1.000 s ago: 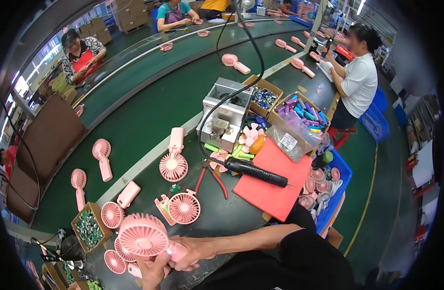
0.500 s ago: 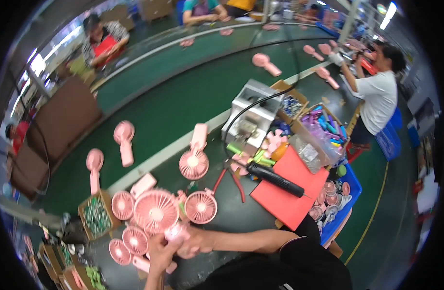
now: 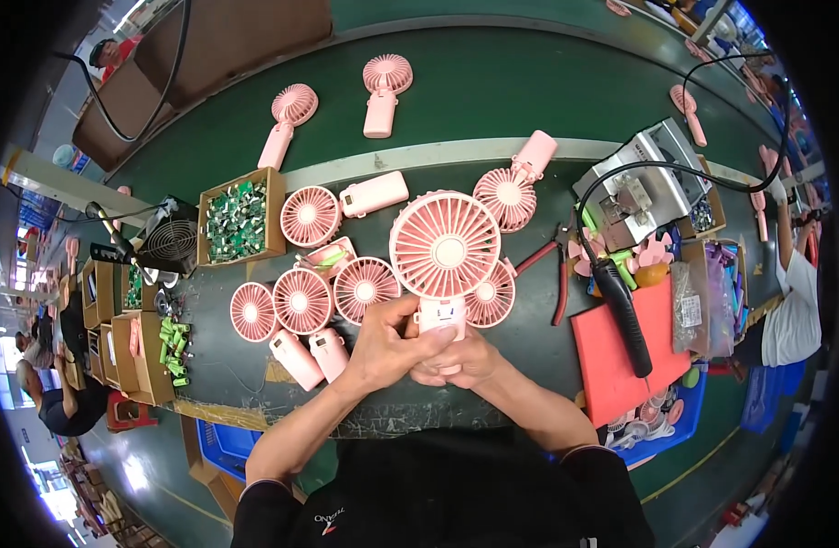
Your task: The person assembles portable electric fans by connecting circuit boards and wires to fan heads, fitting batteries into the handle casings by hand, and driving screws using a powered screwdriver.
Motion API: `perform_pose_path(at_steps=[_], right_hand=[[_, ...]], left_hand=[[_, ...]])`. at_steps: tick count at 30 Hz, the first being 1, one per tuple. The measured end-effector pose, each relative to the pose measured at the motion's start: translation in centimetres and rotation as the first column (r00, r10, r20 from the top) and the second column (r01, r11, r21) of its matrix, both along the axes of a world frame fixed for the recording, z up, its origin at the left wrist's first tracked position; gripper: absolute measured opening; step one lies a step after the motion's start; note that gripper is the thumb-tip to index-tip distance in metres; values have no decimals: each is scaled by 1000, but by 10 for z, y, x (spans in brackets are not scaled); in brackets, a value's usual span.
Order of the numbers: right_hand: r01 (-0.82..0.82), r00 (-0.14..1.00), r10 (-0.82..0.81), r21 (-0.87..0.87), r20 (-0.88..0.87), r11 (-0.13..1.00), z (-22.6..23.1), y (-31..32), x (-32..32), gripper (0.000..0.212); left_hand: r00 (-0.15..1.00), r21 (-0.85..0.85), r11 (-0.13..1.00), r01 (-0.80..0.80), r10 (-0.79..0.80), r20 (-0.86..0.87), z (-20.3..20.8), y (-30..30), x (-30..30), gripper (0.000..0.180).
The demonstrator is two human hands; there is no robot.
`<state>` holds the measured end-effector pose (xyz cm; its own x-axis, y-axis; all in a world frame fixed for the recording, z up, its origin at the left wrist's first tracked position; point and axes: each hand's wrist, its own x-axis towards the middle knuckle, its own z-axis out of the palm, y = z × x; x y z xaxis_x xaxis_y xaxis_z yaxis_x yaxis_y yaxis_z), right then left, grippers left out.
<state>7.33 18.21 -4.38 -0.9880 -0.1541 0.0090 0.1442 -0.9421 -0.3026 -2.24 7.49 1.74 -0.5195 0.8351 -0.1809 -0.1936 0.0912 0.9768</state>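
Both hands hold a pink handheld fan (image 3: pixel 447 248) upright over the middle of the bench, its round grille facing up toward me. My left hand (image 3: pixel 389 345) grips the left side of the handle, with the thumb across its front. Around the handle's lower right side wrap the fingers of my right hand (image 3: pixel 458 356), partly hidden behind it. Several more pink fans lie close by, among them one fan (image 3: pixel 302 300) left of my left hand and another fan (image 3: pixel 505 198) behind the held one. Beside my left wrist are two pink handles (image 3: pixel 296 359).
A box of green circuit boards (image 3: pixel 243 219) stands left of the fans. To the right lie red-handled pliers (image 3: pixel 560 279), a black electric screwdriver (image 3: pixel 622 315) with a cable, and a red foam sheet (image 3: pixel 625 352). A metal fixture (image 3: pixel 640 187) stands behind them. Fans ride on the green conveyor (image 3: pixel 492 82).
My view has swung left and down, bringing the bench to the middle. Both hands still hold the fan, whose handle now shows more plainly between them.
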Motion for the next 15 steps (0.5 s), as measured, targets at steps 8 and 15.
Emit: perform_pose_path(at_steps=[8,15], right_hand=[[-7,999,3,65,53,998,5,-6,2,25],[-43,998,37,129,46,991,7,-8,1,26]], left_hand=[[999,-65,998,-18,15,-48,-3,-8,0,24],[997,3,998,-70,70,-22,-10,-12,5,19]])
